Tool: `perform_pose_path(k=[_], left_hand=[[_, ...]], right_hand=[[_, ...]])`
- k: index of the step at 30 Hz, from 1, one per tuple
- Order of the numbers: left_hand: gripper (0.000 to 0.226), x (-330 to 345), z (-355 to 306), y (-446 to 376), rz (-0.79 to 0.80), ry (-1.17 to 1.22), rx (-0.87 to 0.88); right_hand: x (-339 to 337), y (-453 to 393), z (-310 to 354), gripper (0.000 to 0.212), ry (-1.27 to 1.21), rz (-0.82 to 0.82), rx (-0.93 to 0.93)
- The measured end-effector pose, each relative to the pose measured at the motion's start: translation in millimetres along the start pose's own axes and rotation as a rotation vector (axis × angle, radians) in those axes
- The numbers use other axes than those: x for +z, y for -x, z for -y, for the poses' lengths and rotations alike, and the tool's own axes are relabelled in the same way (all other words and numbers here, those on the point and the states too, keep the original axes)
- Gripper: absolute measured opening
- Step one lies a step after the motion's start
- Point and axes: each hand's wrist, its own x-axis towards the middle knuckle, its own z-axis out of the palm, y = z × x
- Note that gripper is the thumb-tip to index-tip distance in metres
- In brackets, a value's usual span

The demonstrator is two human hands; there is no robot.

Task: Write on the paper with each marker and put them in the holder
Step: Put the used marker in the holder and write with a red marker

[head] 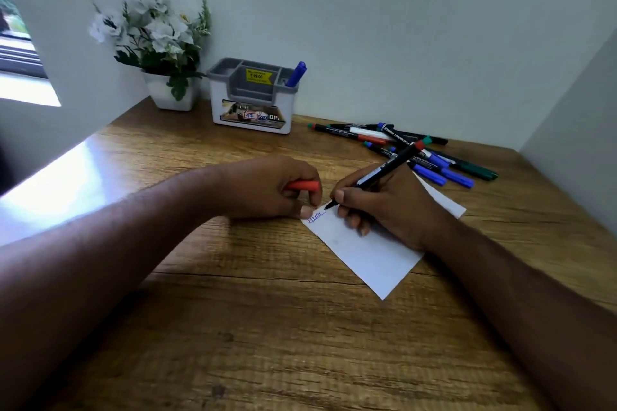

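A white sheet of paper (370, 253) lies tilted on the wooden desk, with a short blue scribble at its top left corner. My right hand (390, 206) grips a black marker with a red end (390, 166), its tip touching the paper beside the scribble. My left hand (267, 190) rests on the desk at the paper's corner and holds the red cap (302, 185). A grey and white holder (253, 100) stands at the back with one blue marker (296, 74) upright in its right compartment. Several loose markers (417, 150) lie in a pile at the back right.
A white pot of white flowers (157, 46) stands left of the holder against the wall. Walls close the desk at the back and right. A white panel (50, 143) borders the left side. Bare wooden desk (267, 327) stretches toward me.
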Motion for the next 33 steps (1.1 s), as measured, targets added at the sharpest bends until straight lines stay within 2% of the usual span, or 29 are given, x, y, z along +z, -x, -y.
perform_pose_path(k=[6, 17, 33], left_hand=[[0.018, -0.6, 0.5, -1.1, 0.001, 0.007, -0.009], [0.019, -2.2, 0.5, -0.5, 0.016, 0.012, -0.007], [0.018, -3.4, -0.1, -0.8, 0.027, 0.024, -0.007]], right_hand=[[-0.8, -0.7, 0.7, 0.010, 0.030, 0.027, 0.015], [-1.3, -0.8, -1.5, 0.010, -0.009, -0.033, -0.014], [0.6, -2.4, -1.4, 0.010, 0.017, -0.035, 0.023]])
